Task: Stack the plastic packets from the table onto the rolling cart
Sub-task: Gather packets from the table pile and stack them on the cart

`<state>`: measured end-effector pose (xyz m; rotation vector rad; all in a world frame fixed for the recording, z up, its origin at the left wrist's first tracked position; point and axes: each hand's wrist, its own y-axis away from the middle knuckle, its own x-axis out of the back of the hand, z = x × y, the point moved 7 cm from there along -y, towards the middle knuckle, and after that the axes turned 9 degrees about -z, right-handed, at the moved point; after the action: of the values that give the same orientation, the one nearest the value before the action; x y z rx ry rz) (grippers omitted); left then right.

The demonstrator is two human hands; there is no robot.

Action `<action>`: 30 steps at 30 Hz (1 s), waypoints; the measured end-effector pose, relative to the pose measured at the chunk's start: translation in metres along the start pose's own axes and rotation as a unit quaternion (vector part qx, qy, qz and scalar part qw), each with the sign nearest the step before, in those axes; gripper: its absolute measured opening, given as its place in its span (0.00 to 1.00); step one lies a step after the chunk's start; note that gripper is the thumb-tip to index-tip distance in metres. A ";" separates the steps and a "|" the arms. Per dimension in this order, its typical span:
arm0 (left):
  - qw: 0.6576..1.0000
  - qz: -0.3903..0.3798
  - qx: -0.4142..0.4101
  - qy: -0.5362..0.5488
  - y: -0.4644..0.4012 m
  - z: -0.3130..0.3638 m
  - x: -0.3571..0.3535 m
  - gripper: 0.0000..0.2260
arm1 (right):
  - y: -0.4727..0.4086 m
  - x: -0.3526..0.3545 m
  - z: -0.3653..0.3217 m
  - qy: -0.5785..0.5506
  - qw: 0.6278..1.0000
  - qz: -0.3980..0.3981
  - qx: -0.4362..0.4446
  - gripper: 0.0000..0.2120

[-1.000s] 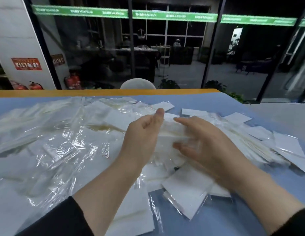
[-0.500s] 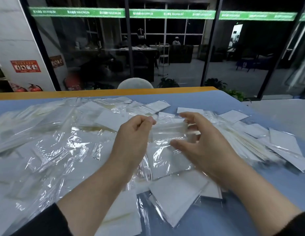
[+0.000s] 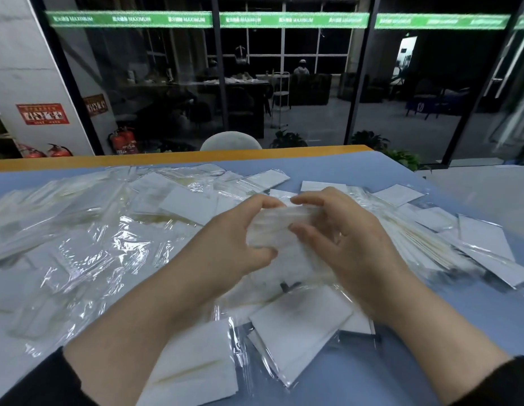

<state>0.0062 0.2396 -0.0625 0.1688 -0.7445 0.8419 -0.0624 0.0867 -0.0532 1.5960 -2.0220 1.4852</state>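
My fingers (image 3: 272, 202) curl round a small bundle of plastic packets (image 3: 280, 227), left hand (image 3: 225, 247) pinching one end and right hand (image 3: 348, 238) the other, just above the heap. The film looks slick, so I judge a loose pinch could let the bundle fan out and slip back among the loose packets (image 3: 88, 247) covering the blue tabletop (image 3: 357, 168). No rolling cart shows.

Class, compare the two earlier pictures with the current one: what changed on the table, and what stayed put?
Both hands closed in: the left hand and right hand now grip a gathered bundle of packets from opposite ends, fingertips nearly meeting. The loose packets on the blue table stayed put.
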 end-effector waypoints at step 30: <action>0.977 0.158 0.037 0.141 -0.008 -0.014 -0.004 0.11 | -0.003 -0.026 0.027 -0.100 0.981 -0.109 -0.125 0.22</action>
<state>0.0177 0.2383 -0.0745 -0.0060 -0.4777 1.1695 -0.0376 0.0830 -0.0812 1.8481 -1.9606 0.9867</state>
